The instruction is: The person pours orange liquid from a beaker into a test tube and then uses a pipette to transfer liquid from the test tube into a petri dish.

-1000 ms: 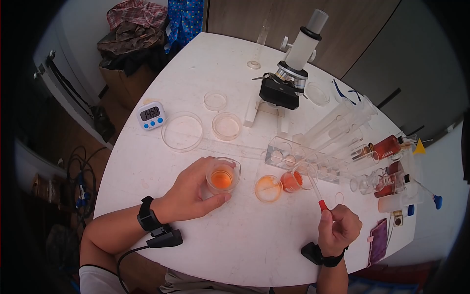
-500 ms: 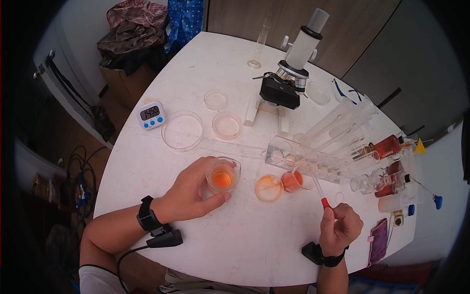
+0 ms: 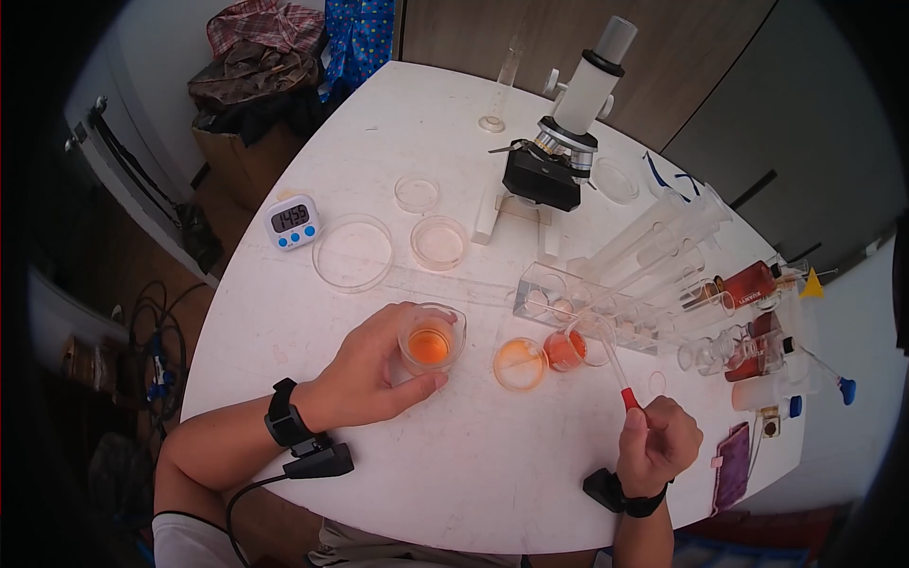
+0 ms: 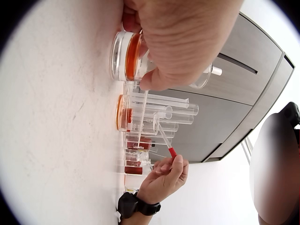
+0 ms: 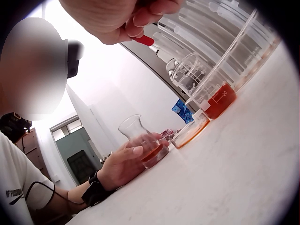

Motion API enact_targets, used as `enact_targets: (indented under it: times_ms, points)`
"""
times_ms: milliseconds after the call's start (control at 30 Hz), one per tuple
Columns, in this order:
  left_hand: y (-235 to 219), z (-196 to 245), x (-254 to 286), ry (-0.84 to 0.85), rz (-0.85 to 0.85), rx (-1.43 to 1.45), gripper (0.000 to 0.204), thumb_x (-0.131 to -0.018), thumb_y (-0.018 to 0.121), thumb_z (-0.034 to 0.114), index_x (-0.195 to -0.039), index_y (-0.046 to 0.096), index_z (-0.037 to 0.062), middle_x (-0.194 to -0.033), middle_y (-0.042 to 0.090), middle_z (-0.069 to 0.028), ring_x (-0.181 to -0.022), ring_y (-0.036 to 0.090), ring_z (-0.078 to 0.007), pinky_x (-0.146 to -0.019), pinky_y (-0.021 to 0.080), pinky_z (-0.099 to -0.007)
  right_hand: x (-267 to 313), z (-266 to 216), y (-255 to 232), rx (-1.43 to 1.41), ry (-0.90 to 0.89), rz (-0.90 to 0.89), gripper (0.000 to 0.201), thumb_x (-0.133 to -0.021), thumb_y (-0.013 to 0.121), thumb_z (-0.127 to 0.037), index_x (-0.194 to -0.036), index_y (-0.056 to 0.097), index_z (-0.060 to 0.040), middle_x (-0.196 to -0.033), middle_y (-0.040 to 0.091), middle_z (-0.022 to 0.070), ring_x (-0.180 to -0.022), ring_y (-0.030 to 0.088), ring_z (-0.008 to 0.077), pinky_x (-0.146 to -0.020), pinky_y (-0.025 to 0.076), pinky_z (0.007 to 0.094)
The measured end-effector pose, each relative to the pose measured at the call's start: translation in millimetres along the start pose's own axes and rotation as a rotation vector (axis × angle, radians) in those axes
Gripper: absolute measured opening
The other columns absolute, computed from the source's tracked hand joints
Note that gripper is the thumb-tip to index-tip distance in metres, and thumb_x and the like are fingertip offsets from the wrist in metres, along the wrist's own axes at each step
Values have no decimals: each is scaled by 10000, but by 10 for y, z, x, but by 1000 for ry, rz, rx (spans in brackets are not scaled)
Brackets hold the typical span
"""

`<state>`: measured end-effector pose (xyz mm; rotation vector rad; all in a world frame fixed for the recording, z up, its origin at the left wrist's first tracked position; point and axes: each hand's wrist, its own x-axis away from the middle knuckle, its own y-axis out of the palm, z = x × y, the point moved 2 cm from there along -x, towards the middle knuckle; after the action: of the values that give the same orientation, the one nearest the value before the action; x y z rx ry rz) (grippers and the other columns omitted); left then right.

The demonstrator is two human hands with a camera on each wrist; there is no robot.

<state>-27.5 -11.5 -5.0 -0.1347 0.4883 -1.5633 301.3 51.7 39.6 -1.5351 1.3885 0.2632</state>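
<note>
My left hand (image 3: 360, 371) grips a clear glass vessel (image 3: 429, 346) with orange liquid low inside, thumb and fingers round its side. From the right wrist view, that vessel has a flared mouth and stands on the tabletop. Thumb and fingers of my right hand (image 3: 660, 443) pinch the red bulb of a dropper (image 3: 630, 399). Its clear stem slants up and leftward to the mouth of a small graduated beaker (image 5: 220, 101) holding red-orange liquid. A shallow petri dish (image 3: 520, 365) with orange liquid sits just left of the beaker, between the two hands.
Behind the beaker lies a clear rack (image 3: 587, 308) with tilted test tubes (image 3: 653, 246). Farther back are a microscope (image 3: 566, 123) and a measuring cylinder (image 3: 502, 90). Petri dishes (image 3: 352, 254) and a timer (image 3: 292, 224) lie at left, red-brown bottles (image 3: 748, 284) at right.
My right hand and the dropper have shifted very slightly to the right. The left hand and its vessel have stayed put.
</note>
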Motion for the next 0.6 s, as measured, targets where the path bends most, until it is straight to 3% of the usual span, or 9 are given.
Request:
enact_targets:
  times_ms: [167,367,433,600]
  points:
    - [0,-6,0,4,-5,-8,504,-883,790,146,-1335,591,50,-1340,650,-148,-1231,615,-303,-1078,464,-402,25,22,0,-48,-5,30,190,-788,763,9,-725,586,-17,-563,554,82,-439,485,198,-460,339,291]
    - [1,2,0,-12,-4,10,511,-879,792,142,-1339,589,52,-1339,649,-145,-1235,614,-302,-1081,463,-402,-32,-64,28,-136,-81,-56,160,-769,785,30,-740,633,-11,-581,589,75,-459,555,218,-458,399,299]
    - [-2,13,-1,-15,-3,6,514,-879,792,137,-1343,587,54,-1339,649,-142,-1240,612,-300,-1085,461,-403,-89,-107,71,-122,-106,-232,153,-757,821,33,-755,675,-13,-600,616,68,-477,590,213,-462,430,302]
    - [1,6,0,-12,-1,17,516,-878,791,134,-1345,586,57,-1338,649,-142,-1245,612,-299,-1088,462,-406,-112,-154,149,-119,-51,-377,154,-769,851,20,-776,703,-22,-613,626,57,-486,595,184,-461,430,293]
